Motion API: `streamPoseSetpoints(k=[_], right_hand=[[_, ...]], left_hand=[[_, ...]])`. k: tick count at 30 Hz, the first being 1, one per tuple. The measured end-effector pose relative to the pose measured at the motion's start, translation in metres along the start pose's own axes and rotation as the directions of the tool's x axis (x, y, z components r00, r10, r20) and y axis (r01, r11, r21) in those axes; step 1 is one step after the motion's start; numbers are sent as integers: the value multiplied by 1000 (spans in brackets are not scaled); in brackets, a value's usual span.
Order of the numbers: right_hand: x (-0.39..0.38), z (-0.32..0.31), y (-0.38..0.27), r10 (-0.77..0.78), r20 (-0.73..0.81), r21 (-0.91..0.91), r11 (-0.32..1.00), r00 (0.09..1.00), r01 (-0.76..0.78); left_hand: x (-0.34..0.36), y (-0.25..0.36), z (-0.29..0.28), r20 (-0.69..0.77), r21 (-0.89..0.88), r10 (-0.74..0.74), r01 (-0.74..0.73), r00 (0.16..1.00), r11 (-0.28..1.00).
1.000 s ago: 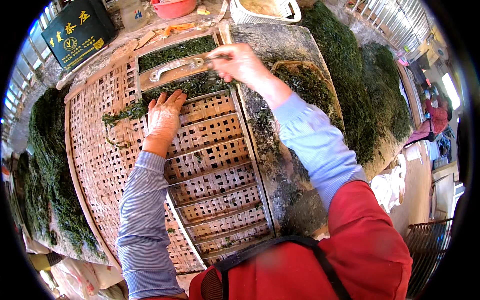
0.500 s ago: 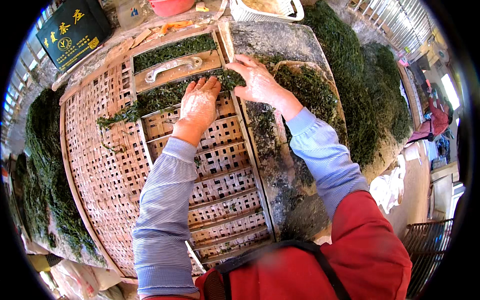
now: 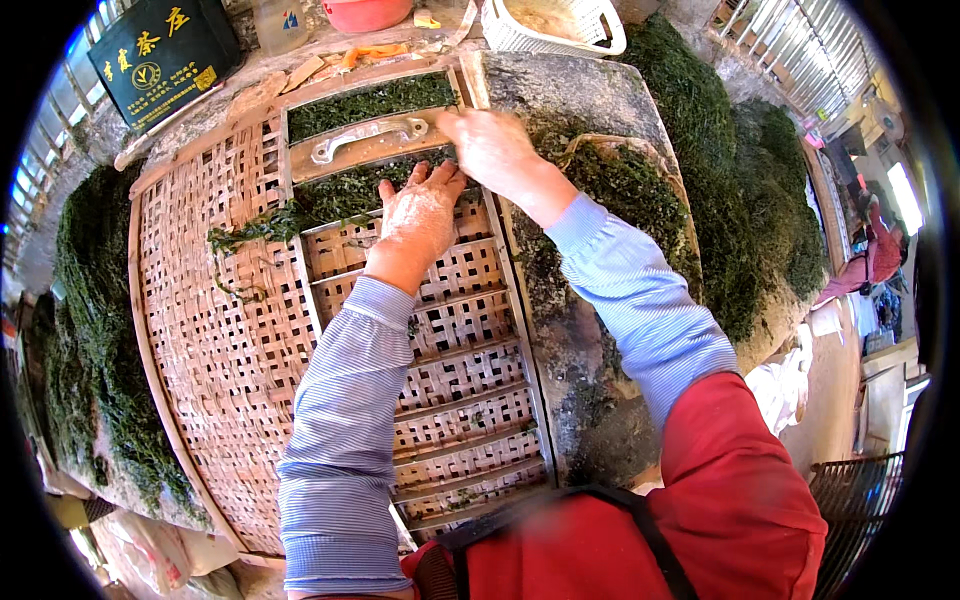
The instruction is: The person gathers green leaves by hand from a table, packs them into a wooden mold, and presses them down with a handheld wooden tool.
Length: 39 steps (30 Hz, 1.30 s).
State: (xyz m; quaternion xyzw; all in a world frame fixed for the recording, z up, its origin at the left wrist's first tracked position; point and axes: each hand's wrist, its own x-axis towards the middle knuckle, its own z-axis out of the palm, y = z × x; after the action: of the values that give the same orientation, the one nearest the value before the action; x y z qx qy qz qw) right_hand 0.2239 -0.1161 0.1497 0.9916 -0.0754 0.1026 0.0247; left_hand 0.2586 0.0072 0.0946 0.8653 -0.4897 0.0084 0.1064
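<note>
My left hand (image 3: 415,215) lies with fingers spread on a strip of dark green, stringy seaweed (image 3: 335,196) in a slatted frame (image 3: 518,345). My right hand (image 3: 495,150), slightly blurred, is curled at the right end of a wooden board (image 3: 370,142). Whatever its fingers hold is hidden. A pale metal handle (image 3: 368,138) is fixed on that board, which lies across the frame. Beyond the board a second strip of seaweed (image 3: 370,107) fills the far slot. Loose strands spill over the frame's left side onto a woven bamboo mat (image 3: 215,300).
Heaps of green seaweed lie left (image 3: 100,340) and right (image 3: 715,190). A dark, weed-strewn slab (image 3: 570,400) adjoins the frame. At the back are a green box (image 3: 165,60), a red basin (image 3: 367,12) and a white basket (image 3: 553,42). Another person (image 3: 880,250) is far right.
My right hand has shifted left over the board's end, and its fingers have drawn together. My left hand stays on the near seaweed strip, its fingers a little more spread. The whole view has shifted slightly.
</note>
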Motion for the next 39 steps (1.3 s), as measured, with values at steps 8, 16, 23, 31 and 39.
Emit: streamPoseSetpoints(k=[8, 16, 23, 31, 39], right_hand=[[11, -15, -5, -97, -189, 442, 880, 977, 173], [-48, 55, -26, -159, -148, -116, 983, 976, 142], [-53, 1, 21, 1, -54, -65, 998, 999, -4], [-108, 3, 112, 179, 121, -113, 980, 976, -165], [-90, -5, 90, 497, -325, 661, 728, 805, -182]], left_hand=[[-2, -40, -1, -67, -440, 75, -97, 995, 893], [-22, -107, -4, -323, -91, -113, 88, 940, 992], [-41, -77, -25, -359, -53, 215, -250, 908, 967], [-16, -36, 2, -310, 143, 239, -203, 920, 969], [-3, -85, -18, -222, -321, -321, 241, 921, 916]])
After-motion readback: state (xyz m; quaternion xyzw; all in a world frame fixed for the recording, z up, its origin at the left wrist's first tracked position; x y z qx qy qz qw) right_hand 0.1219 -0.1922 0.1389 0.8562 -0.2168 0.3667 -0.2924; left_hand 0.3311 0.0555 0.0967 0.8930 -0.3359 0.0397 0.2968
